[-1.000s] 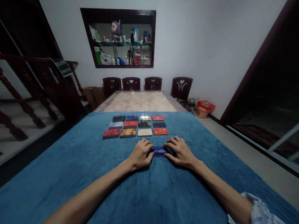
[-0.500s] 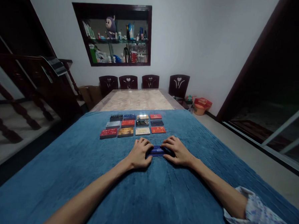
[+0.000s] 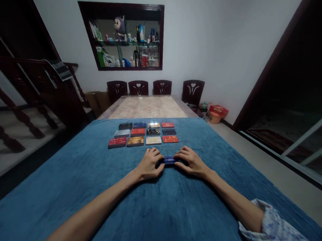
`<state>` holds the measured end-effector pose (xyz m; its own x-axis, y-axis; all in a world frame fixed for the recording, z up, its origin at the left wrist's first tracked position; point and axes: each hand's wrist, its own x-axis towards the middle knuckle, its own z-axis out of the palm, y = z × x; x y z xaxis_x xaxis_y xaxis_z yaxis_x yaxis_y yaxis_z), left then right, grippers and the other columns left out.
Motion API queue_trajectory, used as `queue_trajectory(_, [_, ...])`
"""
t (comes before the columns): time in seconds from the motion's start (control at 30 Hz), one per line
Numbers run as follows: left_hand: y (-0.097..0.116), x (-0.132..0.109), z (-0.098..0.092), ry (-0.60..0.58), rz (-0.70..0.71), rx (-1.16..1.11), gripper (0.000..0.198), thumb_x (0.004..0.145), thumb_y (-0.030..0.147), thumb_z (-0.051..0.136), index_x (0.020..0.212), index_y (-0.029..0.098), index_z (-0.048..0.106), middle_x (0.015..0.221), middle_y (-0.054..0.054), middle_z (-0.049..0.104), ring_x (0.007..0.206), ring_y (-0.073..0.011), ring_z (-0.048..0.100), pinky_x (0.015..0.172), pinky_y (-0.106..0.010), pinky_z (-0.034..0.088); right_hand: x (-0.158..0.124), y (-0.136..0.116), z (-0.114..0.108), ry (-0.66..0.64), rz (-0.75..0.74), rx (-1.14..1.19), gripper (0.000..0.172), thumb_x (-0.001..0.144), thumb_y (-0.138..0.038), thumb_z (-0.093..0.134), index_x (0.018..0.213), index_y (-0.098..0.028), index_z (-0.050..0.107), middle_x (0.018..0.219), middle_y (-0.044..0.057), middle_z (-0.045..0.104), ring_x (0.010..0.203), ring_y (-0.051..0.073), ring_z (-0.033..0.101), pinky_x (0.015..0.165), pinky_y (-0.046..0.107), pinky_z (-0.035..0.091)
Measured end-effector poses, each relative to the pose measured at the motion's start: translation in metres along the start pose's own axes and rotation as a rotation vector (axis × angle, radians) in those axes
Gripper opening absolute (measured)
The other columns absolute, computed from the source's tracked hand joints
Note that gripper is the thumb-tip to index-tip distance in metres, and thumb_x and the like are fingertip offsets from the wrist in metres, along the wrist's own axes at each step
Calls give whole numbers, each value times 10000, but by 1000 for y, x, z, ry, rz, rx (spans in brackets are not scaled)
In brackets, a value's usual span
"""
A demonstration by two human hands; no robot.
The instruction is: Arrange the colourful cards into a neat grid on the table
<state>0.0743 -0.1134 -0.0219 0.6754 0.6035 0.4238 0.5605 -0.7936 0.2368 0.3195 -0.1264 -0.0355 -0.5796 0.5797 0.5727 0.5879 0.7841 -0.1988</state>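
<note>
- The left hand (image 3: 148, 164) and the right hand (image 3: 191, 162) lie on the blue cloth (image 3: 156, 206) over the table (image 3: 148, 107), facing each other.
- Between them sits a blue stack of cards (image 3: 169, 160); each grip is pinched on one end of it.
- The stack rests on the cloth, near the middle of the table.
- Just beyond the hands, twelve more cards (image 3: 144, 134) lie in three rows of four.
- Four chairs (image 3: 154, 88) stand at the far end.
</note>
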Motion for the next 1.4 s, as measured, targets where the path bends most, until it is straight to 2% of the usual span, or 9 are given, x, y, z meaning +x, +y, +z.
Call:
queue_trajectory(0.27, [-7, 1, 5, 77, -14, -59, 247, 954, 264, 449, 915, 178, 677, 843, -66, 669, 889, -209, 541, 796, -374, 394, -1, 9, 10, 125, 15, -33, 270, 992, -309, 446, 976, -203, 694, 818, 76, 716, 791, 209, 568, 729, 355, 515])
queue_trajectory(0.43, [-15, 2, 12, 116, -35, -84, 226, 944, 198, 449, 1023, 170, 658, 900, -83, 670, 902, -205, 559, 804, -358, 434, -4, 15, 16, 187, 25, -47, 275, 997, -280, 419, 1029, -200, 681, 767, 73, 673, 773, 201, 589, 696, 333, 529])
queue_trajectory(0.57, [-18, 1, 15, 135, -42, -141, 292, 910, 122, 446, 1142, 170, 618, 984, -100, 655, 918, -203, 572, 832, -354, 469, -4, 13, 16, 212, 52, -43, 278, 990, -246, 417, 1144, -198, 644, 817, 73, 643, 749, 185, 602, 680, 313, 539])
queue_trajectory(0.77, [-21, 1, 15, 100, -46, -155, 445, 865, 67, 453, 1287, 176, 541, 1016, -98, 631, 917, -206, 570, 857, -360, 486, -2, 8, 13, 204, 54, -25, 285, 965, -190, 450, 1216, -199, 585, 846, 64, 627, 757, 182, 600, 693, 304, 535])
queue_trajectory(1.03, [-17, 2, 13, 53, -62, -96, 526, 820, 43, 492, 1326, 185, 515, 1127, -106, 659, 957, -232, 554, 852, -396, 466, -1, 8, 12, 125, 34, -9, 414, 902, -148, 499, 1313, -192, 511, 952, 103, 680, 872, 237, 573, 759, 380, 531])
queue_trajectory(1.13, [-15, 2, 12, 35, -88, -66, 540, 817, 53, 499, 1338, 194, 507, 1099, -102, 667, 931, -236, 552, 830, -402, 460, -2, 10, 13, 68, 40, -47, 476, 891, -159, 512, 1365, -191, 477, 984, 116, 687, 878, 247, 565, 775, 401, 514])
queue_trajectory(1.27, [-14, 3, 12, 31, -98, -51, 554, 806, 63, 506, 1347, 183, 494, 1059, -105, 662, 934, -237, 549, 835, -405, 460, -3, 11, 14, 24, 47, -100, 497, 898, -183, 508, 1392, -177, 454, 981, 123, 677, 874, 254, 554, 755, 401, 488])
queue_trajectory(1.4, [-15, 3, 13, 25, -96, -62, 550, 816, 111, 509, 1361, 164, 456, 1133, -124, 644, 992, -254, 545, 873, -432, 457, -2, 10, 14, 23, 52, -108, 535, 897, -200, 510, 1419, -148, 408, 1002, 136, 631, 910, 269, 523, 784, 431, 482])
